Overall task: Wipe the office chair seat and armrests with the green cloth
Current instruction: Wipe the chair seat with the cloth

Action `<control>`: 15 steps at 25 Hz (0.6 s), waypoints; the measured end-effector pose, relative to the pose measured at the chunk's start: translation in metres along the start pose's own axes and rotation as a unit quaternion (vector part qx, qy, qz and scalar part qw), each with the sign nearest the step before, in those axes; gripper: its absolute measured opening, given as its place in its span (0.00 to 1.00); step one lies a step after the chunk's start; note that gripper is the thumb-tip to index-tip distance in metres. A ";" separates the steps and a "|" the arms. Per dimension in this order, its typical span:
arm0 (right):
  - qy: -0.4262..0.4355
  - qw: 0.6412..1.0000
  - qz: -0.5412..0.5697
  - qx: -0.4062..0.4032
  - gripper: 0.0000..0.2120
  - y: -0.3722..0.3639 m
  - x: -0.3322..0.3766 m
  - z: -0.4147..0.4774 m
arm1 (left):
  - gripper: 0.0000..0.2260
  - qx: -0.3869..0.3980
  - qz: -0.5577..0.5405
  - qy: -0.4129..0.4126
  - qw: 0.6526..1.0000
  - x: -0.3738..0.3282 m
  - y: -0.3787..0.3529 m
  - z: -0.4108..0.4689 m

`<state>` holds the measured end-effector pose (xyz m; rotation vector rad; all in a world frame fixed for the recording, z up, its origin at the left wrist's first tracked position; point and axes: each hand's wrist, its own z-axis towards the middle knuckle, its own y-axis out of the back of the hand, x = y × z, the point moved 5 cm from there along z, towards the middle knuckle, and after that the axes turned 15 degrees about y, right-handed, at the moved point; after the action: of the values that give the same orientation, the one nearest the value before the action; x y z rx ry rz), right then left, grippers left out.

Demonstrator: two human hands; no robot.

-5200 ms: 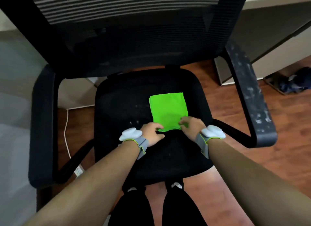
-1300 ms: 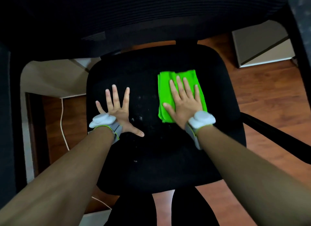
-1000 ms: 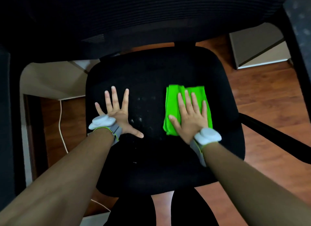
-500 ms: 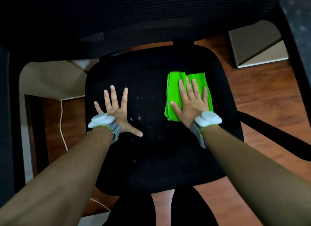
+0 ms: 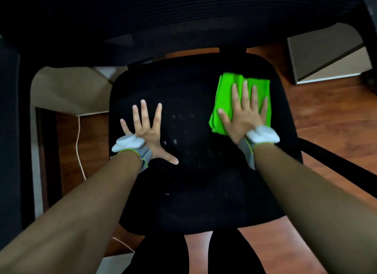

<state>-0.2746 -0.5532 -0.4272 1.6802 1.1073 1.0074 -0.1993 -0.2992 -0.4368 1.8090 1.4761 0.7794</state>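
Note:
The black office chair seat (image 5: 200,192) fills the middle of the head view, with pale specks near its centre. A folded green cloth (image 5: 224,94) lies on the seat's right rear part. My right hand (image 5: 243,112) presses flat on the cloth, fingers straight and pointing toward the backrest. My left hand (image 5: 145,131) rests flat on the bare left side of the seat, fingers spread wide. The right armrest's support bar (image 5: 336,167) shows at the right; the left armrest (image 5: 10,131) is a dark mass at the left edge.
The dark mesh backrest (image 5: 183,18) looms over the seat's far edge. A white cable (image 5: 78,143) runs along the wooden floor at the left. A pale cabinet base (image 5: 326,57) stands at the back right. My dark trouser legs (image 5: 163,253) stand below the seat's front edge.
My right hand has pushed the green cloth away from me toward the backrest over the last second. My left hand has stayed flat in the same spot.

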 end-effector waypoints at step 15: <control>0.102 0.994 -0.036 -0.021 0.32 -0.014 0.081 -0.006 | 0.74 -0.069 -0.010 -0.005 0.998 0.000 0.002 -0.002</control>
<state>-0.2610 -0.4720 -0.4253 1.5175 1.2611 1.1667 -0.1996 -0.2989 -0.4339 1.6901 1.3962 0.8392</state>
